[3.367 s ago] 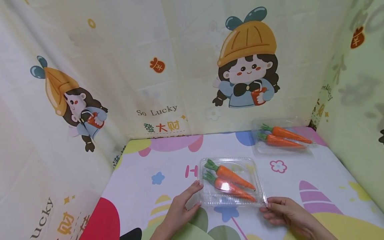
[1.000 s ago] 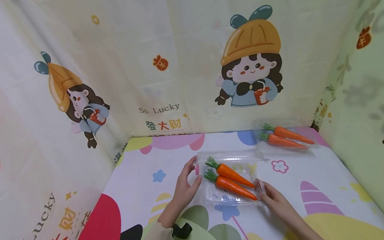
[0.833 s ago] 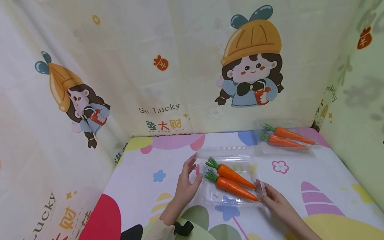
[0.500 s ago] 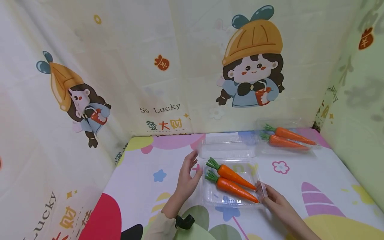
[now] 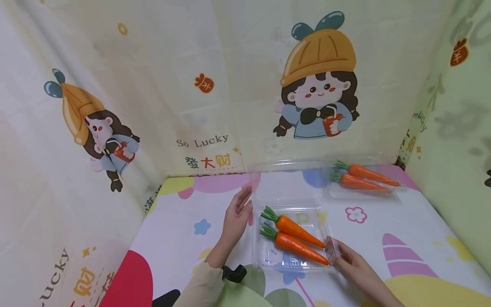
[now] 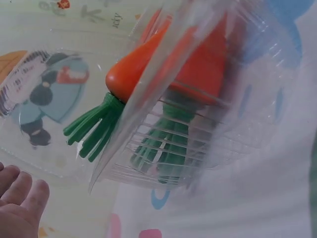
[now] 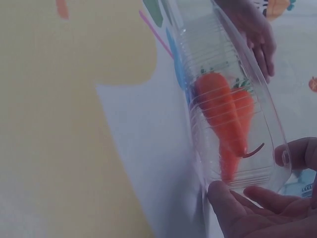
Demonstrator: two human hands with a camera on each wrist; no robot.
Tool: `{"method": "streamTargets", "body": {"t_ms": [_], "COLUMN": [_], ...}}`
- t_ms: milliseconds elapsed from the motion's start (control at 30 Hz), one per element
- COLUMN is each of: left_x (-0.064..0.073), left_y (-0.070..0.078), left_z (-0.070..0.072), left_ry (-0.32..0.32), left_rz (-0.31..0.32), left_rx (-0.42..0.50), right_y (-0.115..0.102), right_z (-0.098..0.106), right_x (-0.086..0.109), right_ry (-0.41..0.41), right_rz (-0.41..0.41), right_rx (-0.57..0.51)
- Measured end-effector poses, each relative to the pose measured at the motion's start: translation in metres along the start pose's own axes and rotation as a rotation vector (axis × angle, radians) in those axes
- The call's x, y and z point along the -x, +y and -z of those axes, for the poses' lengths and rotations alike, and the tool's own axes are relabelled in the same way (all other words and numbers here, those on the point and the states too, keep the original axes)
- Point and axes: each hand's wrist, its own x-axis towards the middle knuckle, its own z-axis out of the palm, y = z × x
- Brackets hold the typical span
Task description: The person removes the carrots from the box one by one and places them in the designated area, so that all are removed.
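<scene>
A clear plastic clamshell box lies on the table with its lid tipped back toward the wall. Two orange carrots, one farther back and one in front, rest side by side in its base, green tops to the left. My right hand grips the base's right rim; in the right wrist view its thumb and fingers are around the corner. Beside the lid's left edge, my left hand has its fingers extended and holds nothing. Whether it touches the lid I cannot tell.
Another clear clamshell box with two carrots stands at the table's back right corner, close to the lid. A printed cloth hangs behind the table. The tablecloth carries colourful prints.
The lid was down over the carrots; it has swung up and back toward the wall. My left hand followed it away from me. My right hand shifted from the front corner onto the right rim.
</scene>
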Motion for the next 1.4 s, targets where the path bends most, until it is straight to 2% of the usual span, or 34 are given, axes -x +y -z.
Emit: {"method": "streamTargets", "body": {"t_ms": [533, 800, 1033, 1167, 1300, 1400], "left_x": [-0.019, -0.024, -0.028, -0.030, -0.031, -0.033], "left_y": [-0.002, -0.007, -0.016, -0.019, -0.023, -0.026], "left_z": [0.007, 0.010, 0.010, 0.009, 0.009, 0.009], "left_ry": [-0.047, -0.057, -0.063, -0.068, -0.064, -0.052], "left_rz": [0.047, 0.109, 0.149, 0.167, 0.173, 0.192], "left_rx": [-0.023, -0.007, -0.041, -0.060, -0.036, -0.010], "right_y": [-0.002, 0.000, -0.001, 0.000, 0.001, 0.001], "right_z": [-0.002, -0.005, -0.005, -0.004, -0.004, -0.004], "right_x": [0.001, 0.002, 0.001, 0.001, 0.002, 0.002], "right_ry": [-0.003, -0.042, -0.039, -0.057, -0.068, -0.061], "right_rz": [0.015, 0.008, -0.013, 0.003, 0.001, 0.008], "right_rx": [-0.039, -0.132, -0.093, -0.100, -0.122, -0.101]}}
